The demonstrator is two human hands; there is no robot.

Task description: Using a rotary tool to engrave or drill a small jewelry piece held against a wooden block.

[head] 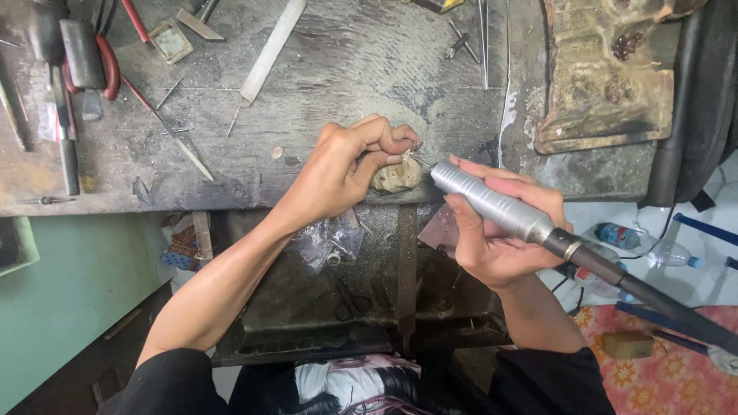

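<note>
Left hand [346, 165] pinches a small metal piece [416, 145] over the bench peg [396, 177]; right hand [500, 230], fingers wrapped round a silver handpiece [492, 201], just right of the peg.

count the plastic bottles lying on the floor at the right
2 clearly: a blue-labelled bottle beside the tool's cable, and a clear bottle with a blue cap just right of it. Others may be hidden behind the right hand.
</note>
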